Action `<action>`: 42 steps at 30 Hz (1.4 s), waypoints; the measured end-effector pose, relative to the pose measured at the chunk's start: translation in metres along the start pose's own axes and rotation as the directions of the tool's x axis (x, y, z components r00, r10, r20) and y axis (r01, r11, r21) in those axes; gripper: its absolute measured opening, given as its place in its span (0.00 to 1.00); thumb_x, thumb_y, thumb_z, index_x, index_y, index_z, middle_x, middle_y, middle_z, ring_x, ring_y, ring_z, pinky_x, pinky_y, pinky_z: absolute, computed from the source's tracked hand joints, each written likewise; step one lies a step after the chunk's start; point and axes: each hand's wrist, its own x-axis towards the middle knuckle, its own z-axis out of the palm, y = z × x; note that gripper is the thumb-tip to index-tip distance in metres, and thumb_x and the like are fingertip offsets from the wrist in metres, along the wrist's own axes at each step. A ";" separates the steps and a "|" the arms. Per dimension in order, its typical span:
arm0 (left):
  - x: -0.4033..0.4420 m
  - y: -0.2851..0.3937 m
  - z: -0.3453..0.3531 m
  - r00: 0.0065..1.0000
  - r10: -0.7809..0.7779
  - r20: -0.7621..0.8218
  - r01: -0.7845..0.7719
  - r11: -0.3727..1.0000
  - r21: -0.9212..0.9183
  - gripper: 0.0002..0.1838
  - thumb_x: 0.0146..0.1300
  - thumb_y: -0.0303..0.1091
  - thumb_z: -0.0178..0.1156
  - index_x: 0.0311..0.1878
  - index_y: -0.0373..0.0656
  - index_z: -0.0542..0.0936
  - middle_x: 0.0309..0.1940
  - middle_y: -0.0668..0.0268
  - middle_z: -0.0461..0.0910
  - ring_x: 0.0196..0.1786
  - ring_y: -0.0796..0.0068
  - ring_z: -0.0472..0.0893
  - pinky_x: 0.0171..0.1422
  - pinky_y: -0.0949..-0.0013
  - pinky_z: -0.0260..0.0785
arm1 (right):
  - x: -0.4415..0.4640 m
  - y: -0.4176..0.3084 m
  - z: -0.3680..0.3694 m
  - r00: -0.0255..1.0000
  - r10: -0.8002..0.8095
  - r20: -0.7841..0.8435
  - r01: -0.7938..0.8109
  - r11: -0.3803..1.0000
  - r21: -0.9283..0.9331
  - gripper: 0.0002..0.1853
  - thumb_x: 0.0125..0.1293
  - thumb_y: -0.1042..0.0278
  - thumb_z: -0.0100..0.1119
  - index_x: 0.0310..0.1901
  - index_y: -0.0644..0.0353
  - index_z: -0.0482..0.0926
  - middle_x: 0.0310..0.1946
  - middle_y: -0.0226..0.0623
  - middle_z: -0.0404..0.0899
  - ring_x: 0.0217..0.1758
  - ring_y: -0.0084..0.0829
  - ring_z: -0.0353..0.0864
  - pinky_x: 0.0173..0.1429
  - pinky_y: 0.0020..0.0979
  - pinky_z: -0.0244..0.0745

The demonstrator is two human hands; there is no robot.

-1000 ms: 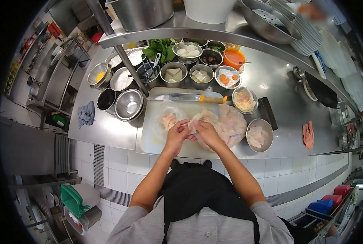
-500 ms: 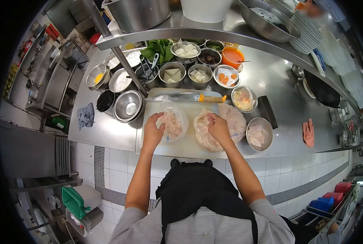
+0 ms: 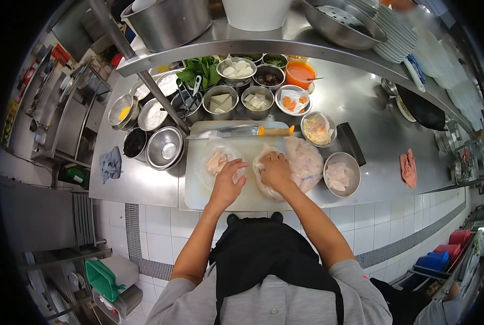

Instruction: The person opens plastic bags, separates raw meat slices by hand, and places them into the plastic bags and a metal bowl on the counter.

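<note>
My left hand point(image 3: 229, 187) is open, fingers apart, over the right side of a clear plastic bag point(image 3: 209, 172) with pale raw meat slices point(image 3: 217, 162) in it. My right hand point(image 3: 276, 172) reaches into the mouth of a second plastic bag point(image 3: 264, 188), fingers curled down onto raw meat; its fingertips are hidden. A third, fuller bag of meat point(image 3: 305, 162) lies against it on the right. All three rest on a white cutting board point(image 3: 198, 197). Along the board's far edge lies a large knife point(image 3: 242, 131) with a yellow handle.
Right of the board stand a steel bowl of pale slices point(image 3: 340, 176), a bowl of mixed food point(image 3: 318, 130) and a dark block point(image 3: 351, 143). Several ingredient bowls line the back, under a steel shelf point(image 3: 285, 47). A blue-grey cloth point(image 3: 111, 164) lies left, a pink cloth point(image 3: 408, 168) right.
My left hand has moved right, from the left side of its bag to the right side. My right hand has shifted from a raised pinch to fingers lowered into the middle bag.
</note>
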 end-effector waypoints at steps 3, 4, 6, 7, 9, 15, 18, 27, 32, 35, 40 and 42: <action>0.000 -0.001 0.001 1.000 0.030 -0.004 -0.029 0.999 0.042 0.20 0.60 0.27 0.63 0.57 0.49 0.80 0.61 0.58 0.76 0.61 0.59 0.76 0.58 0.61 0.73 | -0.004 0.014 -0.007 0.994 -0.092 -0.060 0.101 0.983 0.152 0.20 0.57 0.66 0.62 0.53 0.56 0.81 0.52 0.42 0.79 0.56 0.47 0.74 0.60 0.46 0.70; -0.001 0.002 0.001 1.000 0.001 0.005 -0.001 1.000 0.005 0.19 0.61 0.27 0.63 0.57 0.48 0.80 0.61 0.57 0.75 0.61 0.57 0.76 0.60 0.61 0.73 | -0.007 0.021 -0.010 0.979 -0.162 -0.120 0.189 0.946 0.262 0.19 0.61 0.66 0.60 0.54 0.58 0.79 0.50 0.44 0.81 0.52 0.48 0.78 0.59 0.45 0.71; -0.004 0.003 0.003 0.999 -0.032 0.014 0.032 0.999 -0.035 0.19 0.61 0.27 0.63 0.56 0.47 0.80 0.61 0.55 0.75 0.61 0.55 0.76 0.61 0.60 0.72 | -0.014 0.027 -0.026 1.000 -0.014 -0.002 0.013 0.931 0.364 0.18 0.63 0.68 0.58 0.55 0.60 0.79 0.47 0.42 0.82 0.47 0.44 0.81 0.54 0.42 0.74; -0.004 0.003 0.005 0.999 -0.032 0.031 0.035 0.997 -0.074 0.20 0.62 0.27 0.63 0.58 0.47 0.79 0.61 0.56 0.75 0.59 0.58 0.77 0.59 0.61 0.74 | -0.017 0.028 -0.035 0.984 0.130 0.122 -0.172 0.879 0.445 0.17 0.65 0.71 0.57 0.55 0.61 0.78 0.45 0.41 0.84 0.42 0.41 0.83 0.49 0.39 0.77; -0.001 0.005 0.013 0.998 -0.026 0.053 0.032 0.993 -0.115 0.20 0.62 0.27 0.62 0.59 0.47 0.79 0.61 0.56 0.76 0.58 0.60 0.79 0.57 0.63 0.75 | -0.021 0.036 -0.035 0.976 0.148 0.161 -0.218 0.712 0.668 0.17 0.66 0.73 0.55 0.57 0.61 0.76 0.47 0.40 0.83 0.43 0.37 0.84 0.46 0.34 0.78; 0.015 0.006 0.059 0.992 -0.071 0.105 0.114 0.866 -0.487 0.21 0.67 0.26 0.61 0.62 0.37 0.75 0.56 0.58 0.78 0.52 0.72 0.81 0.55 0.70 0.76 | -0.040 0.020 -0.063 0.952 0.038 0.304 -0.304 -0.003 0.953 0.23 0.69 0.81 0.47 0.66 0.63 0.65 0.48 0.38 0.81 0.46 0.27 0.84 0.48 0.27 0.79; 0.022 0.011 0.067 0.973 -0.148 0.175 0.225 0.767 -0.601 0.18 0.67 0.28 0.61 0.59 0.34 0.76 0.46 0.59 0.82 0.43 0.76 0.83 0.47 0.74 0.77 | -0.043 0.023 -0.060 0.944 -0.001 0.329 -0.329 0.019 0.944 0.25 0.68 0.81 0.46 0.67 0.60 0.65 0.47 0.39 0.81 0.45 0.27 0.84 0.47 0.27 0.79; 0.025 0.001 0.080 0.967 -0.202 0.155 0.249 0.875 -0.414 0.12 0.69 0.30 0.60 0.51 0.34 0.79 0.37 0.65 0.83 0.40 0.80 0.82 0.44 0.75 0.76 | -0.053 0.015 -0.061 0.978 0.192 0.083 -0.181 0.579 0.795 0.22 0.66 0.72 0.56 0.62 0.60 0.72 0.40 0.39 0.81 0.36 0.26 0.85 0.37 0.27 0.78; 0.025 0.000 0.082 0.953 -0.167 0.252 0.289 0.750 -0.595 0.12 0.70 0.29 0.58 0.53 0.34 0.78 0.42 0.65 0.81 0.43 0.78 0.81 0.50 0.73 0.77 | -0.052 0.024 -0.053 0.980 0.197 -0.024 -0.141 0.775 0.616 0.20 0.68 0.71 0.57 0.61 0.59 0.74 0.37 0.36 0.81 0.32 0.23 0.82 0.35 0.26 0.78; 0.023 -0.006 0.082 0.947 -0.223 0.232 0.322 0.672 -0.667 0.12 0.70 0.27 0.57 0.53 0.34 0.78 0.43 0.65 0.81 0.43 0.79 0.81 0.49 0.74 0.76 | -0.051 0.034 -0.043 0.975 0.220 -0.018 -0.110 0.558 0.822 0.16 0.71 0.70 0.53 0.59 0.61 0.75 0.37 0.37 0.81 0.32 0.24 0.81 0.38 0.27 0.79; 0.020 -0.005 0.071 0.909 -0.320 0.266 0.405 0.533 -0.743 0.13 0.69 0.26 0.56 0.55 0.36 0.76 0.43 0.68 0.79 0.45 0.80 0.79 0.53 0.71 0.75 | -0.053 0.033 -0.066 0.922 0.182 0.341 -0.331 -0.081 0.940 0.15 0.78 0.65 0.42 0.55 0.66 0.74 0.41 0.42 0.82 0.38 0.26 0.82 0.45 0.27 0.79; 0.018 -0.011 0.069 0.896 -0.349 0.276 0.420 0.462 -0.781 0.12 0.69 0.25 0.56 0.55 0.37 0.76 0.42 0.69 0.78 0.45 0.80 0.78 0.54 0.70 0.74 | -0.053 0.033 -0.067 0.920 0.180 0.349 -0.340 -0.077 0.937 0.15 0.78 0.64 0.43 0.55 0.66 0.73 0.42 0.44 0.82 0.38 0.27 0.82 0.45 0.27 0.79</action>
